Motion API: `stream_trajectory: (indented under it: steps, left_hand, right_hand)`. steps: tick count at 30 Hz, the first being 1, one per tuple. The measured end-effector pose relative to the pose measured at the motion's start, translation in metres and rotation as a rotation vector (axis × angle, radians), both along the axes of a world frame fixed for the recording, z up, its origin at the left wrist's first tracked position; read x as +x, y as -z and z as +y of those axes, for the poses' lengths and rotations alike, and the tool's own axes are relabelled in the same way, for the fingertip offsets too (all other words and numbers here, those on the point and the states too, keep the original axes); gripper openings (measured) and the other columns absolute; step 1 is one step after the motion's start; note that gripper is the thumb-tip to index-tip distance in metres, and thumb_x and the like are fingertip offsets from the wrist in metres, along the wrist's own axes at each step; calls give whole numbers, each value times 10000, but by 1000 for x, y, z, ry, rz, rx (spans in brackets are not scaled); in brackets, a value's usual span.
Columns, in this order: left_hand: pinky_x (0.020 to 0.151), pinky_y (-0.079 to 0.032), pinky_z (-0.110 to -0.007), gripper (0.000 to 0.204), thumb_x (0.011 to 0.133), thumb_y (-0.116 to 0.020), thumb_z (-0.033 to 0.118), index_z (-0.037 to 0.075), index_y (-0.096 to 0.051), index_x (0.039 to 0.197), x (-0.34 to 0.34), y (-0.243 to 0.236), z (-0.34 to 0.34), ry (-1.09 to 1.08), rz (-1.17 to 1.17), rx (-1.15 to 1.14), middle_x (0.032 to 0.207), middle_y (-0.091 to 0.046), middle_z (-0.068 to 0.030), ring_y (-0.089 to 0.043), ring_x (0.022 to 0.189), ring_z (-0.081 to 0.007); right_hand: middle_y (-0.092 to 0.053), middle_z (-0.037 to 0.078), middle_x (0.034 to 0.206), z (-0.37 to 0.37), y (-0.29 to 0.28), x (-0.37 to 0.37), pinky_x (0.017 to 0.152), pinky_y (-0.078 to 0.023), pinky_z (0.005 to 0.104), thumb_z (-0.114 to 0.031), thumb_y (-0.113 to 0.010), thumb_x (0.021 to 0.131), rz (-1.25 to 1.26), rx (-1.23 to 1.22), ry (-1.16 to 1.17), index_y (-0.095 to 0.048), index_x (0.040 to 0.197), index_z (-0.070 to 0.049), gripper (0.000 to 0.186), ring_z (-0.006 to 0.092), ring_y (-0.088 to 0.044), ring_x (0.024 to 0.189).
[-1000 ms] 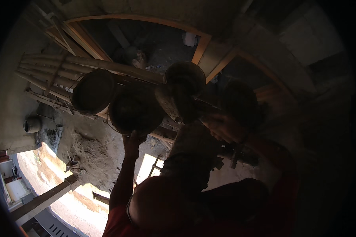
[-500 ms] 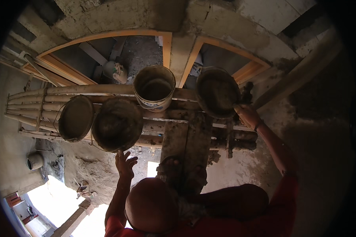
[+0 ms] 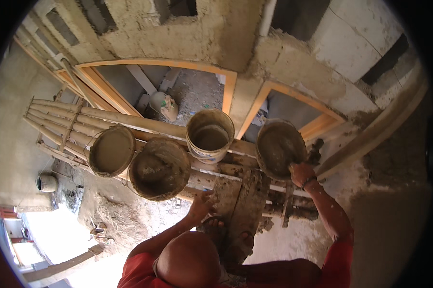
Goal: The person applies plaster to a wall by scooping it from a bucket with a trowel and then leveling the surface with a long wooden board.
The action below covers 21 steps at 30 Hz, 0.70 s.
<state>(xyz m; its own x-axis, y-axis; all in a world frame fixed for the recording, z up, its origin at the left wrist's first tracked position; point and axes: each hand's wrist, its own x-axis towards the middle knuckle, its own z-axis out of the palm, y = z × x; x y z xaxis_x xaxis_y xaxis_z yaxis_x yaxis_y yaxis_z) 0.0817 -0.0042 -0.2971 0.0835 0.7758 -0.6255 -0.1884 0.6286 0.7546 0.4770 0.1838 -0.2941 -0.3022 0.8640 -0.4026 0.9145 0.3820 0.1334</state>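
Observation:
My right hand (image 3: 302, 175) is closed at the near right edge of a round, mortar-caked pan (image 3: 274, 144). Its fingers curl over the rim, and what lies inside them is hidden. Wet grey mortar coats the inside of this pan. My left hand (image 3: 202, 207) hovers above the planks with its fingers apart and nothing in them. Nearest to it, up and to the left, stands a wide basin (image 3: 162, 158) holding some mortar. Left of that is a wire-handled bucket (image 3: 112, 151) full of greyish liquid. A tall pail (image 3: 215, 156) stands between the basin and the pan.
The containers rest on a scaffold of bamboo poles (image 3: 125, 122). My feet stand on mortar-stained planks (image 3: 247, 194). Beyond are orange wooden frames (image 3: 231, 91) in a rough plastered wall. A slanting pole (image 3: 370, 139) passes at the right; the ground shows far below at left.
My left hand has left the basin's near rim and moved right, over the planks. My right hand stays at the pan, now with its fingers curled further over the rim. The view has shifted and brightened.

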Motion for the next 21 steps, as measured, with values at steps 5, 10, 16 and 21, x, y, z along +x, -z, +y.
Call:
stream_trajectory:
  steps: [5, 10, 16, 21]
  left_hand:
    - [522, -516, -296, 545, 890, -645, 239, -23, -436, 1320, 18, 2, 24, 82, 46, 63, 967, -612, -162, -637, 662, -187]
    - [542, -524, -297, 525, 895, -634, 240, 1, -454, 1326, 21, 4, 21, 101, 33, 82, 940, -636, -140, -654, 666, -189]
    - [602, -546, -305, 542, 896, -612, 287, 31, -455, 1346, 30, 48, 34, 149, 37, -1, 1015, -667, -104, -661, 694, -181]
    - [605, -552, -305, 519, 876, -598, 256, 47, -482, 1336, 22, 31, 21, 116, 117, -38, 1010, -675, -75, -660, 684, -170]
  right_hand:
    - [-693, 163, 879, -3, -52, -40, 751, -549, 463, -250, -575, 817, 75, -30, -35, -685, 918, -118, 199, 355, -675, 862]
    - [-702, 172, 919, 26, -67, -55, 794, -538, 476, -286, -598, 808, 72, -132, -47, -712, 937, -126, 235, 359, -670, 915]
    - [-676, 147, 1092, 16, -31, -46, 914, -489, 462, -342, -566, 791, -224, -280, -152, -675, 1131, -167, 398, 335, -632, 1042]
    - [-675, 162, 1086, 41, -126, -55, 886, -508, 455, -317, -561, 793, -9, -186, -99, -688, 1108, -160, 374, 346, -640, 1013]
